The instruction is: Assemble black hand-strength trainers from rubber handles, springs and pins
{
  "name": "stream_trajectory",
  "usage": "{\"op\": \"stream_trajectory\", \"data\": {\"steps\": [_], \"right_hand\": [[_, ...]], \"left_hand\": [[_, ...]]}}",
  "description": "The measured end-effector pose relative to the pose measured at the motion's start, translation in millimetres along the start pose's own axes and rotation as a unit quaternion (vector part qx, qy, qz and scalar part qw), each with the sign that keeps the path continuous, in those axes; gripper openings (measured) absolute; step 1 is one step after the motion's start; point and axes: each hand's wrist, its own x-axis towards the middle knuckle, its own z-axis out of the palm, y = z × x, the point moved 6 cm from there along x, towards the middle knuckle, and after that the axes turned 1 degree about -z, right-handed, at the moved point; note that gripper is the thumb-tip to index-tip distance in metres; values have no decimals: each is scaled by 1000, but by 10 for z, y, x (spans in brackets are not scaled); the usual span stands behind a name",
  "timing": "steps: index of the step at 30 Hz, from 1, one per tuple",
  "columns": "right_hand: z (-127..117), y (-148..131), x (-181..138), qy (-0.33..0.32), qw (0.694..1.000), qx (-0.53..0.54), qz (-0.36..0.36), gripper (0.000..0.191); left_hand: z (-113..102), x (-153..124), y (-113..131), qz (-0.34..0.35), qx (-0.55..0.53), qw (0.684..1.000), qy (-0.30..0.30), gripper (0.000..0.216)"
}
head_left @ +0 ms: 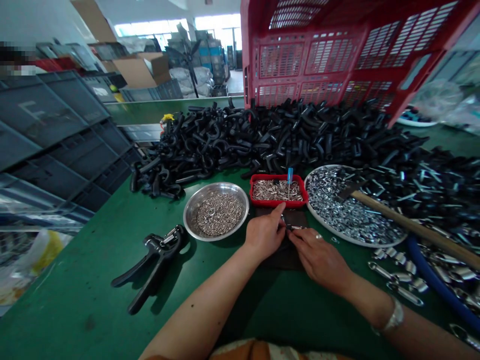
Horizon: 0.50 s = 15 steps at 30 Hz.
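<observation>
My left hand (263, 233) and my right hand (318, 255) meet over a dark mat (279, 260) on the green table. Between their fingertips is a small black and silver part (290, 226), mostly covered by the fingers, so its kind is unclear. Both hands are closed on it, the left index finger pointing up and away. Just beyond them stands a red tray (277, 203) of small metal pins, with a blue-handled screwdriver (290, 175) upright in it. On the left, a black spring clamp (157, 260) lies with its handles spread.
A metal bowl (189, 220) of small metal pieces stands left of the tray. A round tray (318, 220) of shiny parts is at right, a hammer (397, 215) across it. Black plastic parts (240, 140) are heaped behind, below a red crate (281, 60).
</observation>
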Motion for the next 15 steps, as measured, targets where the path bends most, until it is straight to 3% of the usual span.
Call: {"op": "stream_trajectory", "data": {"steps": [4,11,15], "right_hand": [[70,14,-89,11,999,39,12,40],[97,62,-128,22,997,71,26,41],[102,72,-144,20,996,78,29,42]], "left_hand": [[1,51,91,30,48,998,-15,63],[64,120,258,41,40,996,-69,58],[130,67,382,101,116,984,-90,53]]}}
